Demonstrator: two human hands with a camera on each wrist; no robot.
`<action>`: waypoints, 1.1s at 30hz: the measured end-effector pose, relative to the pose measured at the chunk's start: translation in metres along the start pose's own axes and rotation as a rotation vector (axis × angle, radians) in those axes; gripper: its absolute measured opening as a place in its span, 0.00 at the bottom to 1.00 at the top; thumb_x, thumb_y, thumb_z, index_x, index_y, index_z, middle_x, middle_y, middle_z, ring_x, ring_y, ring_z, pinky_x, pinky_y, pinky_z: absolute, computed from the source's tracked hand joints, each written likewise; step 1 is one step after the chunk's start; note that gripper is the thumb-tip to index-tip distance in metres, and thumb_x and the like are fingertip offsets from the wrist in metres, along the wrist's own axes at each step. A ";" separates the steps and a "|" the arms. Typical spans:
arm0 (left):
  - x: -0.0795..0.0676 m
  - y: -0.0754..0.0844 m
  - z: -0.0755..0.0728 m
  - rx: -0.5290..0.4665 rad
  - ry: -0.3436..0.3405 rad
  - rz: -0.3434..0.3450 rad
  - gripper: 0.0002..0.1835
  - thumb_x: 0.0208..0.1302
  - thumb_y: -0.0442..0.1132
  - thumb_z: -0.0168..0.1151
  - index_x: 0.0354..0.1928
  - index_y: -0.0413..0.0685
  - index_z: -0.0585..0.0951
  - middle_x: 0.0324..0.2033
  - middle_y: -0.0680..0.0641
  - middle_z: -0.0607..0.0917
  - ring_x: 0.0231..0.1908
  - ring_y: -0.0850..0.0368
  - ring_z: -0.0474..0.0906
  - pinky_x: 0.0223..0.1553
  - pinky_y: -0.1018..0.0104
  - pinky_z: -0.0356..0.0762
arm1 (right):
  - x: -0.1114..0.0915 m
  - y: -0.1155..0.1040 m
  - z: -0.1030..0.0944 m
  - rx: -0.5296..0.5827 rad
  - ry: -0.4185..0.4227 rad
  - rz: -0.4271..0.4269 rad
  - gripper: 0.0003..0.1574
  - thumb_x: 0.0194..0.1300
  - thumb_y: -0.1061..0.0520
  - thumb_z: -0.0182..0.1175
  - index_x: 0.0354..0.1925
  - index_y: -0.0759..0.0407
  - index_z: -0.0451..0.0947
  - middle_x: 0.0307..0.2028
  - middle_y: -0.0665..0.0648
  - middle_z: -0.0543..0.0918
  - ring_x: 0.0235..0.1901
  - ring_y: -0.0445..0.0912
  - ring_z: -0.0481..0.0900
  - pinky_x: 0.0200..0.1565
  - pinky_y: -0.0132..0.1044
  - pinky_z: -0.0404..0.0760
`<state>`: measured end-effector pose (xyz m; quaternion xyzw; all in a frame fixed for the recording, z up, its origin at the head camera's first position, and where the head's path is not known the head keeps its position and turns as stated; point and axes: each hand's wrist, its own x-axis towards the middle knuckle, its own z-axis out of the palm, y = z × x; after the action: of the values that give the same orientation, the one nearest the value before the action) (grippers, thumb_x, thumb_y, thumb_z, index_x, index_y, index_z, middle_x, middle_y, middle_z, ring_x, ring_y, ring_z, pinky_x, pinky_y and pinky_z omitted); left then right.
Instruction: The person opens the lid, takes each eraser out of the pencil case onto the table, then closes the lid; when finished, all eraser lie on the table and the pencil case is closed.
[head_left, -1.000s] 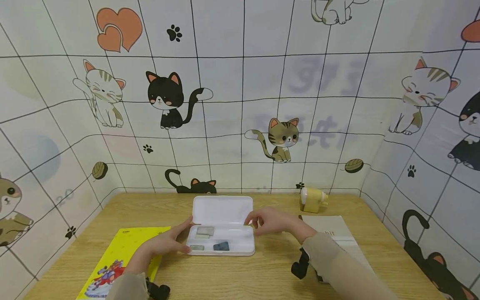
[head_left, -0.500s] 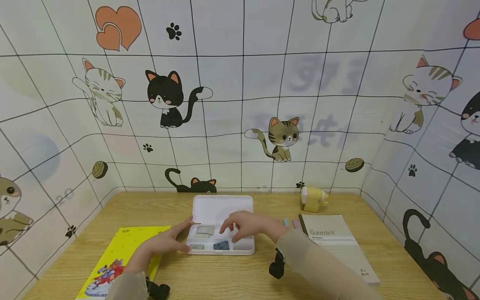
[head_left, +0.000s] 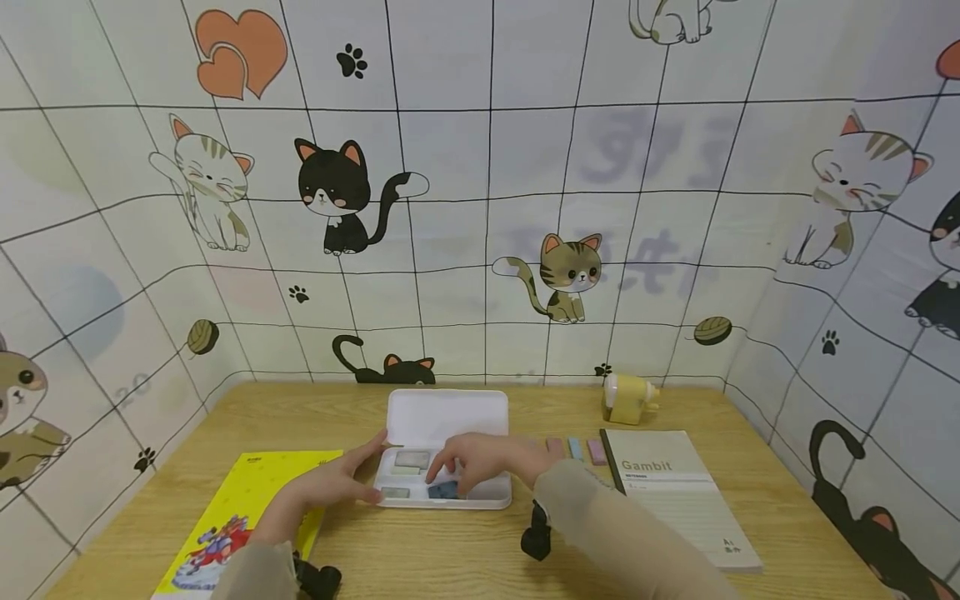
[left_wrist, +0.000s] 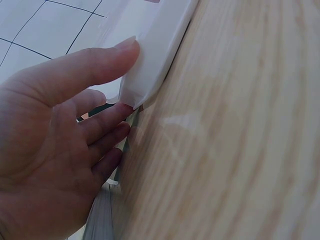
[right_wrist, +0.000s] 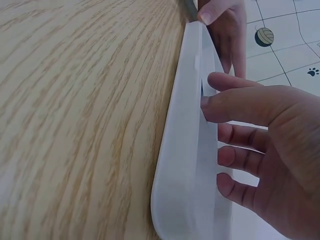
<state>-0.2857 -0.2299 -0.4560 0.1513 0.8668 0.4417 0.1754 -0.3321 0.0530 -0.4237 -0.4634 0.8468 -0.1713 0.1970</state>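
Observation:
A white pencil case (head_left: 491,493) lies on the table with its lid (head_left: 447,417) swung back. My left hand (head_left: 337,482) spans its left end, thumb at the front corner and fingers toward the hinge. The left wrist view shows that thumb (left_wrist: 107,62) against the case wall. Inside, my right hand (head_left: 487,457) pinches a small dark blue block (head_left: 444,490) between thumb and index finger, its other fingers loosely bent. Pale greenish, eraser-like blocks (head_left: 412,459) lie in the back left of the case, and another pale block (head_left: 395,492) at the front left.
A yellow book (head_left: 247,508) lies left, partly beneath my left forearm. On the right is a grey-white notebook (head_left: 690,500), with small pink and blue blocks (head_left: 575,448) beside it. A yellow pencil sharpener (head_left: 628,400) stands behind, near the cat-patterned wall covering (head_left: 450,167).
My right hand has moved left from the case's right edge to the dark blue block inside. The small coloured blocks by the notebook have come into sight. My left hand stays in place.

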 end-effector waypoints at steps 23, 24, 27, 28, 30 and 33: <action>0.003 -0.001 0.000 -0.013 -0.018 0.014 0.56 0.52 0.43 0.72 0.77 0.53 0.48 0.74 0.37 0.51 0.72 0.35 0.40 0.66 0.32 0.36 | 0.006 0.000 0.003 0.003 -0.086 0.015 0.35 0.52 0.69 0.63 0.52 0.37 0.83 0.37 0.43 0.74 0.34 0.38 0.65 0.35 0.27 0.67; 0.003 -0.001 0.000 -0.013 -0.018 0.013 0.56 0.52 0.43 0.72 0.77 0.53 0.48 0.74 0.37 0.51 0.72 0.35 0.40 0.66 0.32 0.36 | 0.005 0.000 0.003 0.004 -0.086 0.017 0.34 0.52 0.69 0.63 0.53 0.38 0.83 0.38 0.43 0.74 0.34 0.38 0.66 0.35 0.27 0.67; 0.003 0.000 0.000 -0.013 -0.015 0.010 0.55 0.52 0.43 0.72 0.77 0.52 0.48 0.74 0.37 0.51 0.72 0.35 0.40 0.66 0.32 0.36 | 0.004 0.000 0.002 0.013 -0.086 0.014 0.35 0.52 0.69 0.63 0.54 0.39 0.82 0.38 0.44 0.74 0.35 0.39 0.67 0.35 0.27 0.68; 0.003 0.000 0.000 -0.011 -0.013 0.007 0.55 0.52 0.43 0.72 0.77 0.52 0.48 0.74 0.37 0.51 0.72 0.35 0.40 0.66 0.32 0.36 | 0.003 0.000 0.002 0.015 -0.085 0.011 0.35 0.53 0.69 0.63 0.55 0.39 0.82 0.38 0.44 0.74 0.36 0.39 0.67 0.35 0.27 0.68; 0.003 0.000 0.000 -0.008 -0.008 0.002 0.55 0.52 0.43 0.73 0.77 0.53 0.48 0.74 0.37 0.52 0.72 0.34 0.41 0.66 0.31 0.36 | 0.002 0.000 0.001 0.015 -0.085 0.006 0.35 0.53 0.69 0.63 0.56 0.40 0.81 0.39 0.44 0.74 0.36 0.39 0.67 0.35 0.27 0.68; 0.002 0.000 0.000 -0.006 -0.004 -0.003 0.56 0.51 0.43 0.73 0.77 0.54 0.49 0.74 0.38 0.52 0.72 0.34 0.41 0.65 0.30 0.37 | 0.001 -0.002 0.000 0.018 -0.085 0.012 0.36 0.52 0.69 0.63 0.56 0.39 0.81 0.39 0.43 0.74 0.37 0.39 0.68 0.35 0.27 0.69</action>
<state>-0.2873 -0.2289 -0.4566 0.1504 0.8653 0.4437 0.1782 -0.3312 0.0509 -0.4230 -0.4637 0.8388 -0.1578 0.2379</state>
